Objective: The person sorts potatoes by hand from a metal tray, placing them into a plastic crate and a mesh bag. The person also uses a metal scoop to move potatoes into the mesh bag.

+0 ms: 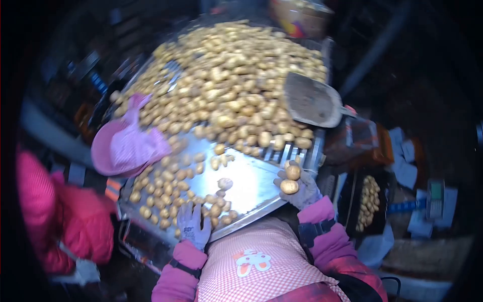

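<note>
My left hand [192, 227], in a light purple glove, lies with fingers spread at the near edge of a shiny metal tray [245, 160]. Its fingertips reach the loose potatoes [168, 194] scattered over the tray's left side. At the tray's right edge, my gloved right hand [308, 194] is turned up and holds potatoes [289, 186] in its palm and fingers; at least two show clearly. A paler, whitish potato [225, 183] rests alone near the tray's middle.
Behind the tray rises a large potato heap [221, 75], with a metal scoop [313, 103] on its right. A pink basin [102, 153] holding a pink bag [133, 143] sits left. More potatoes [369, 201] lie in a dark container at right. Another person's pink sleeve [75, 211] is at left.
</note>
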The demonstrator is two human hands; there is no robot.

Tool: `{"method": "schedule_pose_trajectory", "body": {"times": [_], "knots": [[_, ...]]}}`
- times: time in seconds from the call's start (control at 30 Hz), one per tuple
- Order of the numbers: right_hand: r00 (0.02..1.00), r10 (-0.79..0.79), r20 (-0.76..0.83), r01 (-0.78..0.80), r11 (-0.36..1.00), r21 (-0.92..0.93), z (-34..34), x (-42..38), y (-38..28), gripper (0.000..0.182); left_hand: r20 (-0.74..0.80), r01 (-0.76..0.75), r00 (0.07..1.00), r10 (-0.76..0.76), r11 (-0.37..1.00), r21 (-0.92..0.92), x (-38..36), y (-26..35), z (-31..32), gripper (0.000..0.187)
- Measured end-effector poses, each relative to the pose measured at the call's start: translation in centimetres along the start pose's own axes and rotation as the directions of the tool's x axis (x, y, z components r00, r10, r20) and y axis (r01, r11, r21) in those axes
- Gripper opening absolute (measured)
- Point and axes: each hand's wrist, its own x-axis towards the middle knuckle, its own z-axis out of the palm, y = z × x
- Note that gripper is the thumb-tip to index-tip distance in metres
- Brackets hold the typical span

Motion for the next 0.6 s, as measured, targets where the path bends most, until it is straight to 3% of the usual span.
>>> {"method": "schedule_pose_trajectory", "body": {"times": [0.03, 0.07, 0.13, 0.2, 0.27, 0.3, 0.33, 0.37, 0.4, 0.43, 0.5, 0.57, 0.6], "knots": [[0.991, -0.092, -0.101, 0.086, 0.994, -0.064, -2.6, -0.6, -0.2, 0.051, 0.02, -0.079, 0.997, 0.08, 0.996, -0.049, 1.3, 1.2, 0.1, 0.054], [0.934, -0.126, -0.335, 0.068, 0.981, -0.181, -1.0, -2.8, -0.7, 0.048, 0.041, -0.173, 0.983, 0.179, 0.978, -0.112, 2.9, 2.6, 0.6, 0.053], [0.934, -0.228, -0.274, 0.131, 0.934, -0.333, -4.3, -6.9, -1.4, 0.043, 0.081, -0.341, 0.929, 0.362, 0.92, -0.195, 5.0, 5.4, 1.6, 0.053], [0.906, -0.181, -0.383, 0.163, 0.983, -0.08, -7.9, -9.6, -1.9, 0.041, 0.063, -0.447, 0.885, 0.461, 0.88, -0.159, 6.6, 7.3, 2.8, 0.052], [0.828, -0.183, -0.531, 0.293, 0.947, 0.13, -11.9, -11.5, -2.9, 0.038, 0.061, -0.515, 0.847, 0.528, 0.844, -0.147, 7.8, 8.1, 4.2, 0.054], [0.78, -0.409, -0.474, 0.395, 0.909, -0.134, -15.8, -12.3, -3.5, 0.038, 0.111, -0.513, 0.845, 0.523, 0.851, -0.11, 8.3, 8.5, 4.2, 0.055], [0.672, -0.617, -0.409, 0.362, 0.756, -0.546, -21.0, -13.9, -4.8, 0.034, 0.158, -0.507, 0.845, 0.511, 0.859, -0.068, 8.7, 8.7, 4.3, 0.055], [0.524, -0.789, -0.32, 0.203, 0.481, -0.853, -25.9, -15.5, -6.0, 0.029, 0.175, -0.524, 0.834, 0.523, 0.851, -0.045, 9.0, 8.6, 4.9, 0.055], [0.484, -0.747, -0.456, 0.367, 0.646, -0.669, -27.1, -17.1, -8.1, 0.032, 0.183, -0.53, 0.829, 0.528, 0.847, -0.04, 9.2, 9.1, 4.8, 0.055], [0.447, -0.687, -0.573, 0.489, 0.724, -0.488, -28.4, -19.4, -10.2, 0.036, 0.232, -0.533, 0.818, 0.527, 0.845, -0.041, 9.4, 9.8, 4.4, 0.054], [0.413, -0.596, -0.689, 0.538, 0.77, -0.343, -30.5, -22.6, -13.3, 0.043, 0.247, -0.507, 0.824, 0.51, 0.858, -0.079, 9.6, 9.2, 3.8, 0.052], [0.405, -0.514, -0.756, 0.508, 0.814, -0.281, -29.9, -21.4, -16.9, 0.05, 0.231, -0.513, 0.829, 0.509, 0.857, -0.045, 10.4, 8.9, 2.8, 0.049], [0.865, -0.488, -0.121, 0.468, 0.869, -0.159, -38.0, -22.4, -19.8, 0.038, 0.229, -0.493, 0.844, 0.485, 0.87, -0.026, 10.4, 8.3, 2.5, 0.048]]}}
